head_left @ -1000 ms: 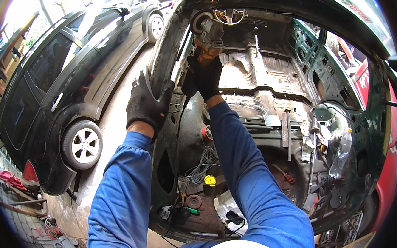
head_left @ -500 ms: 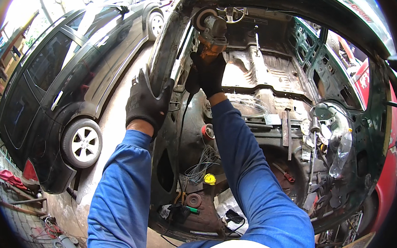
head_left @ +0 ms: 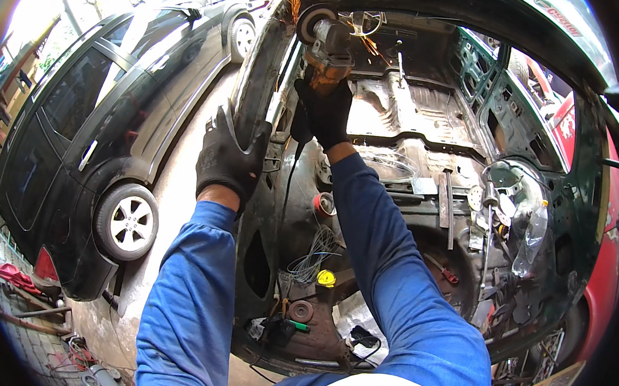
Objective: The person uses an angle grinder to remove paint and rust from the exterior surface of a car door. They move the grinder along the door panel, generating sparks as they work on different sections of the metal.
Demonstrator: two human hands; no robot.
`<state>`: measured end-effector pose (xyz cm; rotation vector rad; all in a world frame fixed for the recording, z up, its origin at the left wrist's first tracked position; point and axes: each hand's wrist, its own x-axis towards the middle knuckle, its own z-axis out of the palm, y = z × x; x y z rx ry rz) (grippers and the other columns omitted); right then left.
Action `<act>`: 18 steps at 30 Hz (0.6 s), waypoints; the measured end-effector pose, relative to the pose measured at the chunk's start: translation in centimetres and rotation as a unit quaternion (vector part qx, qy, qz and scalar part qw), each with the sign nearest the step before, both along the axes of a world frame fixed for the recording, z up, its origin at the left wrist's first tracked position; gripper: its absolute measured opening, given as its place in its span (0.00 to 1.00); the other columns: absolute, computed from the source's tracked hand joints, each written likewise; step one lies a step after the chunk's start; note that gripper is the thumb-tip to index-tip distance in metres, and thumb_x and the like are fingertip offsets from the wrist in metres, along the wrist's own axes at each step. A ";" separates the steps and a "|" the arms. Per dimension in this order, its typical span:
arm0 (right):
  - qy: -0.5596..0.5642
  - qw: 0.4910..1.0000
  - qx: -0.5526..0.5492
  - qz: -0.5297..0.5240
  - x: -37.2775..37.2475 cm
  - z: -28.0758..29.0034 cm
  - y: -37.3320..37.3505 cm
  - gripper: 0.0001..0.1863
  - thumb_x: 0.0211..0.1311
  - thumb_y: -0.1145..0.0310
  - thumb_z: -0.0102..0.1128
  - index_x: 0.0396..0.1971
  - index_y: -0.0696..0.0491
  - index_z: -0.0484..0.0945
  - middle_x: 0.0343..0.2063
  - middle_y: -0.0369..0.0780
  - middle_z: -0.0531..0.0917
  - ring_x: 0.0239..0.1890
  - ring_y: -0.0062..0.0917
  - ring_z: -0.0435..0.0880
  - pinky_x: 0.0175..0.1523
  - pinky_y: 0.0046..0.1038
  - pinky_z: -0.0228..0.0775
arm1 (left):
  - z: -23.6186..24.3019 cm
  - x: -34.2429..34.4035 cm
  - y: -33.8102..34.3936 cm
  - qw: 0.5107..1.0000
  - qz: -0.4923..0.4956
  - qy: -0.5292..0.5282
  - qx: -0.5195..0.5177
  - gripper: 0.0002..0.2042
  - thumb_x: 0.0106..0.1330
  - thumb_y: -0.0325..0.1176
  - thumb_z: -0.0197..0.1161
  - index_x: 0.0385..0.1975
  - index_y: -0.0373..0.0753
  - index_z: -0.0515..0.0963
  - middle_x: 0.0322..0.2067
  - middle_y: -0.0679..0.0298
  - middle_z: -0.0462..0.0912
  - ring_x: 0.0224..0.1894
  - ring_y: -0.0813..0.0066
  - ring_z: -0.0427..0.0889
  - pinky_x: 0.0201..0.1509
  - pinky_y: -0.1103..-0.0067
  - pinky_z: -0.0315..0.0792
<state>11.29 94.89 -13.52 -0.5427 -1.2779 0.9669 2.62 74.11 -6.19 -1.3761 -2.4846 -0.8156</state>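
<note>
My right hand [head_left: 327,116], in a black glove, is closed around an orange and grey angle grinder [head_left: 330,62]. The grinder's disc [head_left: 314,25] meets the upper part of a stripped car body's frame, and orange sparks [head_left: 296,2] fly upward there, with more to the right of the tool. A dark cord hangs down from the grip. My left hand [head_left: 229,159], gloved too, lies with spread fingers against the side pillar [head_left: 254,100] of the body, below and left of the grinder.
Inside the body lie a wire coil [head_left: 317,253], a yellow round cap [head_left: 326,278], a clear plastic bottle [head_left: 531,238], metal strips [head_left: 446,208] and a red-handled tool [head_left: 450,276]. A black car [head_left: 112,135] stands close on the left, a red one [head_left: 606,273] on the right.
Sparks have appeared around the disc. The grinder has shifted slightly to the left with my right hand. My left hand stays in place.
</note>
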 end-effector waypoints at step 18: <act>0.054 0.984 -0.047 0.161 0.2 -0.3 -1.0 0.25 0.60 0.66 0.83 0.53 0.58 0.82 0.42 0.40 0.92 0.39 0.25 0.92 0.47 0.30 0.86 | -0.4 -0.2 0.1 1.000 -0.003 0.005 0.008 0.48 0.73 0.66 0.62 0.79 0.32 0.61 0.59 0.32 0.81 0.63 0.35 0.82 0.67 0.53 0.77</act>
